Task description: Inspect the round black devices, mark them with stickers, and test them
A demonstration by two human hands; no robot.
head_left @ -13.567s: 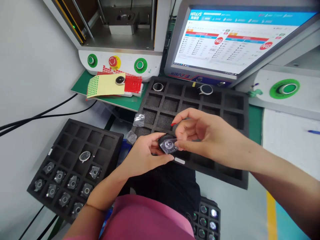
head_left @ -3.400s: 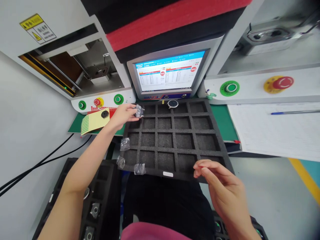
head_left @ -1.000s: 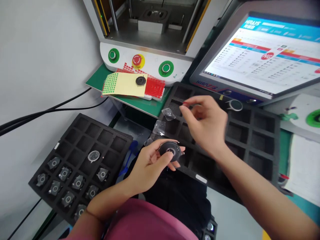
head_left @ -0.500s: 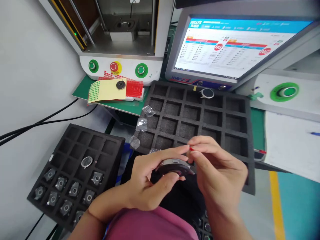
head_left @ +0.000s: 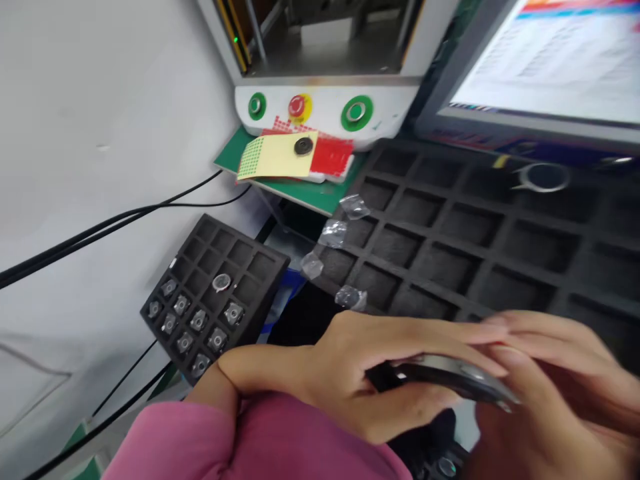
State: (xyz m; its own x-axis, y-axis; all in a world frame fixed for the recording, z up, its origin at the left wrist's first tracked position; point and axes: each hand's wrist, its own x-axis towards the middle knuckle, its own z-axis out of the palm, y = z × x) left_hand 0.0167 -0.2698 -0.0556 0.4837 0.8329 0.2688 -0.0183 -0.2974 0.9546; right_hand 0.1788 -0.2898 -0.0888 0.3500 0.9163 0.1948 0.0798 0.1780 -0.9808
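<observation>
Foam tray (head_left: 450, 220) spans the far right; near us, our left hand (head_left: 360, 380) pinches the round disc part (head_left: 445, 377) edge-on, long axis left-right, right hand (head_left: 555, 393) gripping its right end.

The left hand (head_left: 365, 380) lies low and close to the camera, palm turned right, fingers stretched over the top of a flat disc (head_left: 445, 379) and thumb curled beneath it. The right hand (head_left: 545, 393) meets it from the right, fingertips pinching the disc's rim.
</observation>
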